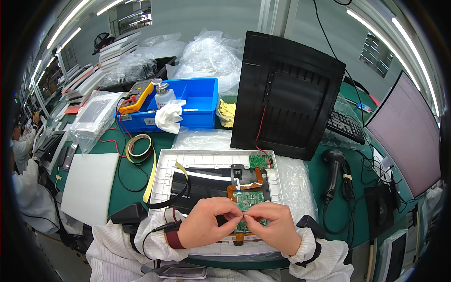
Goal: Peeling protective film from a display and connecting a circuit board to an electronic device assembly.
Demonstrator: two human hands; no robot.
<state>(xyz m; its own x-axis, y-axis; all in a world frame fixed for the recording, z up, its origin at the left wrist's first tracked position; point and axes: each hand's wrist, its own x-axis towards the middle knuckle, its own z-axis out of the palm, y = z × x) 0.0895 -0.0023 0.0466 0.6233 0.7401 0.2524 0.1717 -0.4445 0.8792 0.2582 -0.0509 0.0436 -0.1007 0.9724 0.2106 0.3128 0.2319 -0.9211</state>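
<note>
A white plastic housing (164, 164) lies open before me, with a green circuit board (251, 199) in its middle. Over this board my left hand (206, 225) and my right hand (277, 228) meet, thumbs and forefingers pinched with the tips nearly touching. Whatever they pinch is too small or hidden to name. An orange flat cable (259, 177) runs above the board, beside a second small green board (260, 161) at the housing's far right corner. A red wire (260, 124) links that corner to a black back cover (286, 94) standing upright behind. A wrist strap (174, 237) circles my left wrist.
A roll of yellowish tape (139, 144) and a white foam sheet (89, 188) lie left. Behind them a blue bin (197, 120) holds a bottle (164, 95) and a yellow meter (134, 104). To the right are a barcode scanner (333, 167), a keyboard (345, 126) and a monitor (408, 136).
</note>
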